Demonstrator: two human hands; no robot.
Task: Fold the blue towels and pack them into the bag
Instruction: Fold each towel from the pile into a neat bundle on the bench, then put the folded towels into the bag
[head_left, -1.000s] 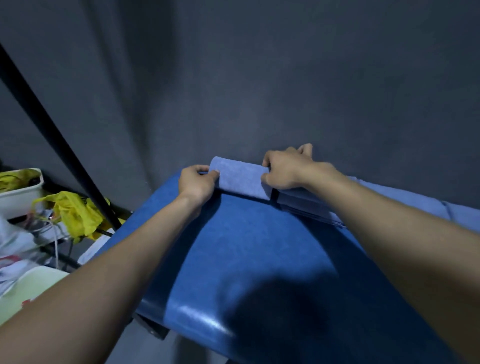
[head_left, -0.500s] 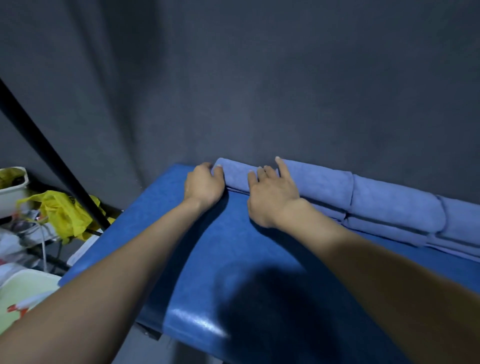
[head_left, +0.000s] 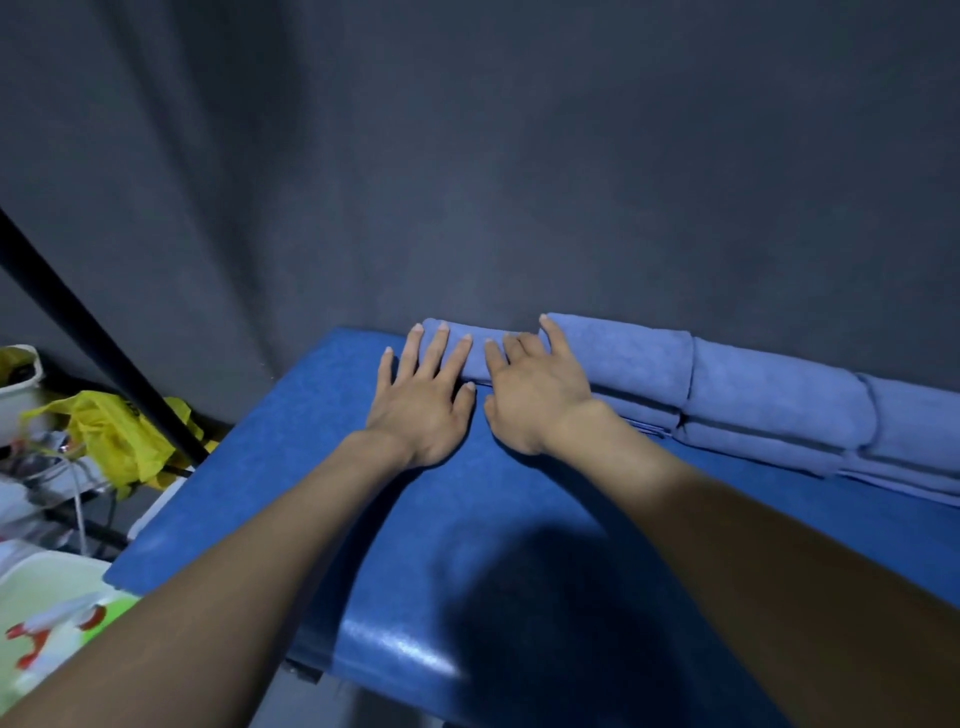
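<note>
Towels: a row of light blue towels (head_left: 727, 395) lies along the far edge of the blue padded table (head_left: 311, 467), against the dark grey wall (head_left: 519, 156). Each is folded into a thick, rounded bundle with flat layers showing beneath, and the bundles sit end to end, touching, running off the right edge of the view.
Texture: soft, matte terry (paler than the glossy table cover below).
Left hand (head_left: 423, 405): palm down, fingers straight and spread apart; the fingertips rest on the left end of the nearest towel, the heel on the table.
Right hand (head_left: 535, 400): palm down just beside the left, fingers straight and slightly apart, lying flat over the same towel.
Table: glossy near edge, with a dark shadow across its middle.
Left side clutter: a yellow plastic bag (head_left: 119, 436) behind a slanting black pole (head_left: 78, 322), a white tub (head_left: 21, 400) beyond it.
</note>
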